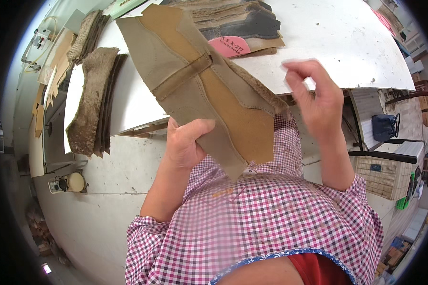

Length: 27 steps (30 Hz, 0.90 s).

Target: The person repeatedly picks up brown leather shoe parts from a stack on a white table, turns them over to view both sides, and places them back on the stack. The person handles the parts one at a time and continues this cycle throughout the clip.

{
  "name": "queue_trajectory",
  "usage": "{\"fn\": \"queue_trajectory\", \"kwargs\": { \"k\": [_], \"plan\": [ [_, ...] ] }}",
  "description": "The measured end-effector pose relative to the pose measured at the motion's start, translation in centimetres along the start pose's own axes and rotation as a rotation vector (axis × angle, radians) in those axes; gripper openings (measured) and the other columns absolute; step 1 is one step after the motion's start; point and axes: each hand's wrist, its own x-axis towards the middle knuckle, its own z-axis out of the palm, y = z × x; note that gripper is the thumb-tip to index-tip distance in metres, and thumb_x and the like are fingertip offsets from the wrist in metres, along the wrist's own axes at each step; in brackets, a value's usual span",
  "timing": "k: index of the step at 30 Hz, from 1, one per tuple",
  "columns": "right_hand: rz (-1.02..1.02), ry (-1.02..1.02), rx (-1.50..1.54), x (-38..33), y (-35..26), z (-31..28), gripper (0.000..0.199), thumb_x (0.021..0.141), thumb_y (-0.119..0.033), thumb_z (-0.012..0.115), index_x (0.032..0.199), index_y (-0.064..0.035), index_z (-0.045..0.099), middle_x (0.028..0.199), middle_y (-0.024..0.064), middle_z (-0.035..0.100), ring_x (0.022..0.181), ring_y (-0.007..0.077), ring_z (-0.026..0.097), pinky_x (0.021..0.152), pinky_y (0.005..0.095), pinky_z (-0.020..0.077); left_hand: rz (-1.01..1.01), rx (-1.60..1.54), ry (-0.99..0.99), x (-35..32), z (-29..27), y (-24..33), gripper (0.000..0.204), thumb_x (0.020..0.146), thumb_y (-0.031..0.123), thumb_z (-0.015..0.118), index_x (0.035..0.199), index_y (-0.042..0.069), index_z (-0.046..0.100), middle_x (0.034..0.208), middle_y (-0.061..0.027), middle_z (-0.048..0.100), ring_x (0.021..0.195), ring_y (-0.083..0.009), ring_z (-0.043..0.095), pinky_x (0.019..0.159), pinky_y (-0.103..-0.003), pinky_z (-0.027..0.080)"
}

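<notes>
My left hand (188, 141) grips the lower left edge of a boot upper (204, 90), with the thumb on its face. The piece is olive-brown with tan panels, stitched seams and a strap-like band across the middle. Brown plush lining shows along its right edge. It is tilted in front of me, over the table's front edge. To the right of the piece, my right hand (318, 97) is raised and apart from it. Its fingers are bent and slightly blurred, with a small gap between thumb and index finger, and I see nothing held there.
A white table (337, 42) spans the front. Plush-lined pieces (92, 97) are stacked at its left, with another stack (242, 21) at the back and a pink oval card (229, 46) on it. A crate (380, 175) and a dark blue bag (385, 127) are to the right.
</notes>
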Motion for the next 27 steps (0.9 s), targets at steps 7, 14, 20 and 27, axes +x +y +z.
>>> {"fn": "queue_trajectory", "kwargs": {
  "k": [7, 14, 20, 27],
  "plan": [
    [-0.157, -0.063, -0.159, -2.2, -1.4, 1.9, 0.02, 0.078, -0.008, 0.075, 0.094, -0.0012, 0.066, 0.088, 0.0097, 0.064, 0.073, 0.0234, 0.063, 0.062, 0.0315, 0.0521, -0.032, -0.002, -0.017, -0.4, 0.2, 0.1, 0.046, 0.074, -0.009, 0.047, 0.12, -0.008, 0.051, 0.113, -0.0183, 0.061, 0.1, -0.0303, 0.065, 0.082, -0.042, 0.058],
    [0.071, -0.253, 0.103, -2.0, -2.0, 0.8, 0.018, 0.079, -0.008, 0.075, 0.091, 0.0008, 0.065, 0.082, 0.0094, 0.067, 0.07, 0.0154, 0.065, 0.063, 0.0265, 0.0533, -0.033, -0.001, -0.058, -0.7, -0.4, 0.3, 0.042, 0.076, -0.009, 0.047, 0.117, -0.007, 0.054, 0.109, -0.0165, 0.063, 0.095, -0.0273, 0.066, 0.078, -0.04, 0.058],
    [0.131, -0.287, 0.082, -2.4, -2.6, 0.9, 0.015, 0.081, -0.008, 0.072, 0.09, 0.0015, 0.065, 0.079, 0.0085, 0.067, 0.068, 0.0136, 0.064, 0.062, 0.0261, 0.0532, -0.008, 0.05, -0.063, -0.7, -0.4, 0.0, 0.038, 0.078, -0.009, 0.048, 0.115, -0.007, 0.057, 0.11, -0.0145, 0.064, 0.095, -0.0242, 0.066, 0.078, -0.038, 0.057],
    [0.129, -0.227, 0.046, -2.9, -3.0, 1.3, 0.013, 0.082, -0.005, 0.07, 0.089, 0.0011, 0.062, 0.076, 0.0085, 0.064, 0.064, 0.014, 0.063, 0.058, 0.0263, 0.0513, 0.02, 0.093, -0.061, -0.6, -0.5, -0.1, 0.039, 0.077, -0.01, 0.048, 0.114, -0.005, 0.058, 0.106, -0.0131, 0.064, 0.094, -0.0229, 0.065, 0.078, -0.037, 0.056]
  ]
}}
